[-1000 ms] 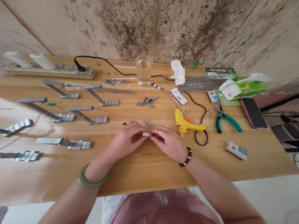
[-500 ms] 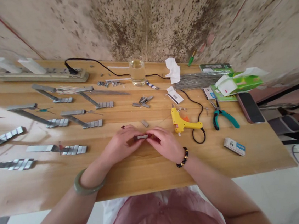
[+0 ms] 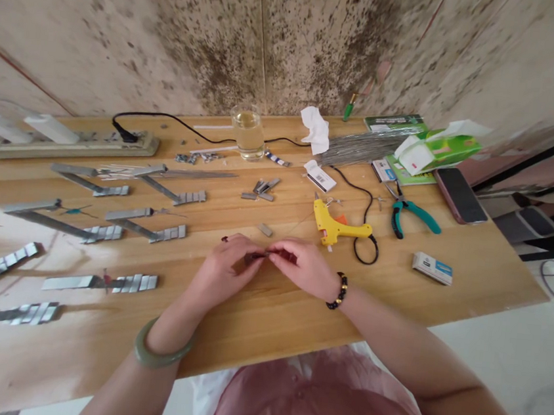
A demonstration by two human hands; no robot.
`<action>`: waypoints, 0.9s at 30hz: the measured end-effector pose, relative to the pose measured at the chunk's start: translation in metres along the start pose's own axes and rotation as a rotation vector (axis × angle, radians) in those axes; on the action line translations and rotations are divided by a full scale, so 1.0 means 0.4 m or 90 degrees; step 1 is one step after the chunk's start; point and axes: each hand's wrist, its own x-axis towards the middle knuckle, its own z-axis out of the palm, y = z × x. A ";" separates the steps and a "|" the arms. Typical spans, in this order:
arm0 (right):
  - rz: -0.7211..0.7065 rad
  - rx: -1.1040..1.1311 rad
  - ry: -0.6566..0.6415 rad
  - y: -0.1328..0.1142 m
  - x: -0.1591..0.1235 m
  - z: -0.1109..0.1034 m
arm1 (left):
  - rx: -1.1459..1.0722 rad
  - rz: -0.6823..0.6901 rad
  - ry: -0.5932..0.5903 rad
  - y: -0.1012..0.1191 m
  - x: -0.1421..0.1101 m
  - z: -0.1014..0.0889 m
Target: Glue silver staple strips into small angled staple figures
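1. Where the body is nearest, a pink top (image 3: 296,401) shows below the grip; a pale green bangle (image 3: 163,352) circles the left wrist, a black beaded bracelet (image 3: 339,291) the right.
2. The left hand (image 3: 231,265) has thumb and forefinger clamped on a small dark strip (image 3: 254,256), and the right hand (image 3: 304,268) pinches its other end — the two grips nearly meet over the wooden table (image 3: 270,319), and the fingers partly hide the strip.
3. Left of the grip lie several metal pieces (image 3: 135,283), some straight, some bent, with banded ends.
4. Right of it, well apart, rests a white-and-blue box (image 3: 433,268).
5. Just beyond the fingertips is a loose grey strip (image 3: 265,230); beyond and to the right, a yellow glue gun (image 3: 341,229) lies on its side, and farther right are teal-handled pliers (image 3: 423,216).
6. Farther ahead of the grip sits a cluster of grey strips (image 3: 261,190); a phone (image 3: 461,195) lies far right.
7. Farthest stand a glass of pale liquid (image 3: 248,137), a power strip (image 3: 78,147) off left, a bundle of thin wires (image 3: 362,146) and a green tissue pack (image 3: 446,149) off right — all before a stained wall (image 3: 211,29).
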 end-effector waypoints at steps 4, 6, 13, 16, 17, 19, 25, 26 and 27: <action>-0.089 -0.087 0.008 0.000 -0.001 0.000 | 0.010 -0.017 -0.002 -0.004 -0.005 0.001; -0.109 -0.108 0.011 0.001 -0.001 0.000 | 0.019 -0.023 -0.002 -0.010 -0.008 0.003; -0.121 -0.128 0.011 0.007 -0.002 0.002 | 0.053 -0.015 0.002 -0.020 -0.014 0.012; -0.122 -0.135 0.021 0.010 -0.003 0.003 | 0.058 -0.014 0.002 -0.017 -0.014 0.010; -0.123 -0.138 0.022 0.011 -0.002 0.003 | 0.059 -0.015 0.004 -0.016 -0.014 0.010; -0.126 -0.148 0.009 0.011 -0.002 0.002 | 0.062 -0.018 0.009 -0.014 -0.014 0.009; -0.140 -0.177 -0.018 0.009 -0.002 0.000 | 0.061 -0.031 0.006 -0.013 -0.015 0.009; -0.140 -0.182 -0.019 0.009 -0.003 0.000 | 0.063 -0.032 0.005 -0.012 -0.015 0.009; -0.140 -0.187 -0.018 0.010 -0.003 0.001 | 0.065 -0.033 0.004 -0.012 -0.015 0.008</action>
